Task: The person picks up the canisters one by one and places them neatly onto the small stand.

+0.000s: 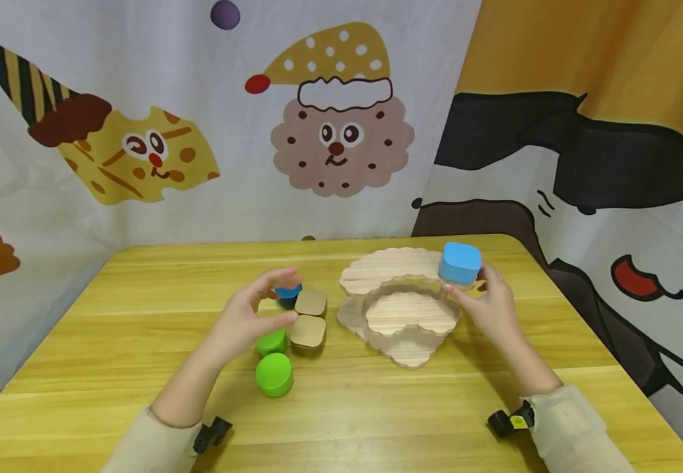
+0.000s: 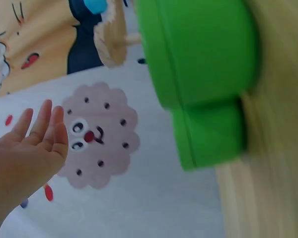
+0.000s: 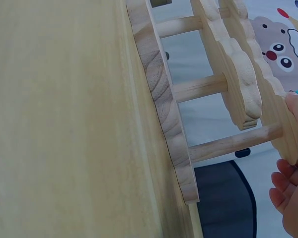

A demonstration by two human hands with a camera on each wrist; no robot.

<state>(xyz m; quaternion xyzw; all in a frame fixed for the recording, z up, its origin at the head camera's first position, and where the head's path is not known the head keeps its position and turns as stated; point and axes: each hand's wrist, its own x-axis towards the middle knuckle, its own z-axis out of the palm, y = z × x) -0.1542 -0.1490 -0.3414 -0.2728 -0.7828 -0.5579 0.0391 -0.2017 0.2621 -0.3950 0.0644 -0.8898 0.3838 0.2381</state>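
A tiered wooden stand [image 1: 385,269] with scalloped shelves stands right of the table's middle. My right hand [image 1: 492,312] grips the right end of its top shelf [image 3: 278,106], thumb at the front edge and fingers curled round the end. On that end sits a light blue rounded box [image 1: 460,264]. My left hand [image 1: 253,312] hovers with fingers spread over a group of small containers, holding nothing. Two gold square tins [image 1: 308,332] are close to its thumb. Nearer me are two green round tins [image 1: 274,376]. A dark blue container [image 1: 287,299] is partly hidden by the left fingers.
Everything rests on a wood-grain table [image 1: 365,420]. Behind it hangs a cloth [image 1: 247,164] printed with cartoon biscuits. Round dowels [image 3: 198,89] hold the stand's shelves above its base board [image 3: 161,94]. A black device is strapped at each wrist.
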